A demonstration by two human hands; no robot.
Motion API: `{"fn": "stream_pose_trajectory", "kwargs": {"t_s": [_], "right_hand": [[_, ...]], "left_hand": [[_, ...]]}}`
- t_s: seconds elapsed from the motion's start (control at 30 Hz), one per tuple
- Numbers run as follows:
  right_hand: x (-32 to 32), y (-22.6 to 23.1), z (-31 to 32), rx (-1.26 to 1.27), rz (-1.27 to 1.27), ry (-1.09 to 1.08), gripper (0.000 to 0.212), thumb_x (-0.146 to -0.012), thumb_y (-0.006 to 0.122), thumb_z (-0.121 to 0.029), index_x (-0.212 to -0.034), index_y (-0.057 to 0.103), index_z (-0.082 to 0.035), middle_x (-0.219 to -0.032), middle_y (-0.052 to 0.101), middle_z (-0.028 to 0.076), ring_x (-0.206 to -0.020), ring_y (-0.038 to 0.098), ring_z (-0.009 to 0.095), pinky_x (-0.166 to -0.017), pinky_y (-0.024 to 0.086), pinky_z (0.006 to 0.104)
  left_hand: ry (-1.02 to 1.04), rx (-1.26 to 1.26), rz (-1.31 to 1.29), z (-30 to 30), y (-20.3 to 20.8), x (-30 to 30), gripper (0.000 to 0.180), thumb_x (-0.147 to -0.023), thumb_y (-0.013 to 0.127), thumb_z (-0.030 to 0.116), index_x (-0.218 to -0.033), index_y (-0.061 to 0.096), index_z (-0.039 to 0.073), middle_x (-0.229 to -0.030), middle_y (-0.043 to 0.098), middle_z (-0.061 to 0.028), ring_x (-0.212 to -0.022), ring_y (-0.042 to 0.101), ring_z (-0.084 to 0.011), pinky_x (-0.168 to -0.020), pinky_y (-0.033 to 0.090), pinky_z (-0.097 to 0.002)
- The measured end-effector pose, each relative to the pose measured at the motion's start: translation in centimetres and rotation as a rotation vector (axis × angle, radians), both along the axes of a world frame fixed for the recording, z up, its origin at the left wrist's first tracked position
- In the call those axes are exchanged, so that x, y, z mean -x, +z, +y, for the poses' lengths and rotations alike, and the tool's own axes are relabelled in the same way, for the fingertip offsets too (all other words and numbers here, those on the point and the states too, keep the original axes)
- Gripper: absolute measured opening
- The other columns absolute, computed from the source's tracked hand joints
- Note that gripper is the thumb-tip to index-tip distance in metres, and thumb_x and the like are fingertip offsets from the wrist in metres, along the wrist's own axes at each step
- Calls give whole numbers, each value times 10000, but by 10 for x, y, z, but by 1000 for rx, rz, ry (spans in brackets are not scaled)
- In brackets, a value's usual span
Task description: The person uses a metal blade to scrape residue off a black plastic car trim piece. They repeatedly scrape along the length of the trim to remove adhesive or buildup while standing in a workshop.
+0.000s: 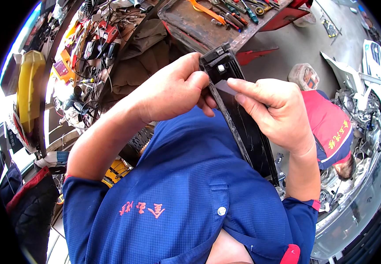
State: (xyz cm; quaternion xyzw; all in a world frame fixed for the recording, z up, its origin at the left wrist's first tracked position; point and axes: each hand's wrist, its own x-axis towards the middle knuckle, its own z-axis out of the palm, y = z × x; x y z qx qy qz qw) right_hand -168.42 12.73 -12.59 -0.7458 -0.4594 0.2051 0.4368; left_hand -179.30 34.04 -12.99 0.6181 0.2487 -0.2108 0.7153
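Observation:
A long black plastic trim panel (251, 138), scuffed along its edges, slants across the front of my body. My left hand (181, 90) is closed around its upper left edge, the fingers curling underneath. Close to the panel's upper part, my right hand (273, 110) holds index finger and thumb close together in a pinch. Whatever lies between those fingertips, if anything, I cannot make out. A small white clip (221, 68) sits in the recess at the panel's top end. Beside the right fingertips, a pale grey patch shows on the panel.
A metal workbench (190, 31) with pliers and screwdrivers stands ahead. Cluttered shelving with cables and power tools (111, 53) runs along the left. At right, a person in a red and blue shirt (331, 127) bends over an opened white car (377, 66).

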Motion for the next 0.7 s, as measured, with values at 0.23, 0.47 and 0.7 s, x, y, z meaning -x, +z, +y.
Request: {"fn": "stream_pose_trajectory", "kwargs": {"t_s": [0.23, 0.47, 0.7], "right_hand": [[1, 6, -7, 75, 60, 39, 242, -874, 735, -17, -1105, 801, -48, -824, 739, 162, -701, 701, 304, -659, 543, 364], [2, 11, -20, 97, 35, 106, 250, -876, 736, -20, -1116, 795, -58, -773, 717, 135, -675, 688, 293, -641, 532, 365], [0, 4, -6, -20, 53, -53, 253, -896, 752, -33, -1145, 786, -53, -774, 703, 142, -665, 665, 266, -628, 522, 359]], "left_hand": [[4, -9, 25, -1, 1, 2, 335, -1037, 402, 27, -1346, 504, -52, -1038, 671, -162, -831, 716, -213, -755, 627, -359], [4, 6, 30, -2, -4, 2, 349, -1048, 393, 36, -1373, 491, -45, -1058, 660, -155, -842, 707, -205, -766, 627, -362], [-44, 27, 17, -5, 0, -4, 305, -1066, 392, 51, -1338, 508, -28, -1078, 653, -134, -874, 699, -189, -783, 626, -363]]}}
